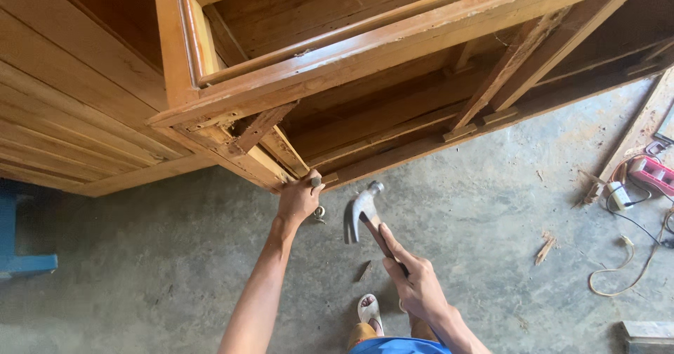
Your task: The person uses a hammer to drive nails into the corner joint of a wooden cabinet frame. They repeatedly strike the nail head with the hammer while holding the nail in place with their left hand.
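Both forearms reach forward from the bottom of the view. Closest, the right hand (414, 280) has its fingers wrapped around the dark handle of a claw hammer (361, 210), whose steel head is lifted clear, just beside the lower rail of a wooden cabinet frame (393, 38) and not touching it. The left hand (298, 198) is pressed against that rail at its corner, fingers pinched narrow around something small at the wood's edge; it is too small to tell whether it is a nail or a peg. A small metal ring or washer hangs just below that hand.

Judging from how things lie, the frame is largely assembled: rails, cross-pieces and corner blocks (260, 126) are in place, and the varnished front edge is chipped near the corner. The hammer is raised, so the piece at the left fingers does not look driven home yet.

Further out, a boarded wooden panel (63, 115) closes the left side, with a blue bench (17, 248) beyond it. On the concrete floor (154, 256) lie wood splinters (545, 247), and at the right a red tool (653, 175), a white plug (618, 194) and loose cords (635, 263). A sandalled foot (369, 310) stands under the hammer. The left fingers sit close to where the hammer head hangs, the main hazard in view.
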